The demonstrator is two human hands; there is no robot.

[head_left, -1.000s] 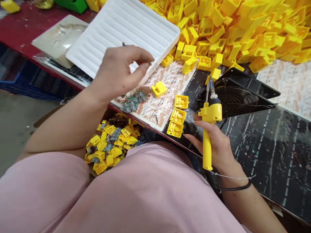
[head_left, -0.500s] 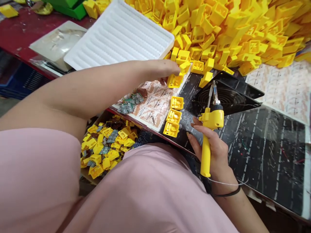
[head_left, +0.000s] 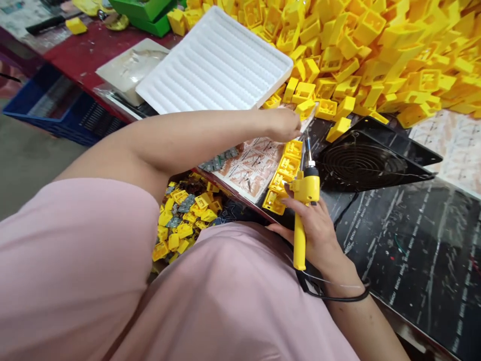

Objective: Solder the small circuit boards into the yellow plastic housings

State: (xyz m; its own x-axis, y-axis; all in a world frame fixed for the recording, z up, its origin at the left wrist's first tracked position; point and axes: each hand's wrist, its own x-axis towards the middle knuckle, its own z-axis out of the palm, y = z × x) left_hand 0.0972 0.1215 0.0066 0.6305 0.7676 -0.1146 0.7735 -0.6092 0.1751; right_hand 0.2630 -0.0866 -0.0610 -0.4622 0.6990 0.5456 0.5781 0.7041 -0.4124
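Note:
A yellow soldering gun [head_left: 305, 205] with a metal tip pointing away from me is in my right hand [head_left: 319, 230], its handle against the palm. Several small yellow housings [head_left: 288, 165] with parts inside form a row along the board's edge, left of the gun. At the far end of this row is my left hand [head_left: 283, 124], its fingers bent down close to the tip; what they hold, if anything, is hidden. Grey-green parts [head_left: 218, 161] lie on the patterned sheet [head_left: 250, 165], partly behind my left forearm.
A big heap of yellow housings [head_left: 376, 55] covers the back. A white ridged foam tray [head_left: 218, 65] lies left of it. A black fan [head_left: 372, 160] stands right of the gun. Below the table edge is a box of yellow and grey parts [head_left: 184, 215]; a blue crate [head_left: 63, 110] stands far left.
The view has shifted left. My right hand has brought the soldering gun closer to the row and my left hand. The row now has another housing at its far end.

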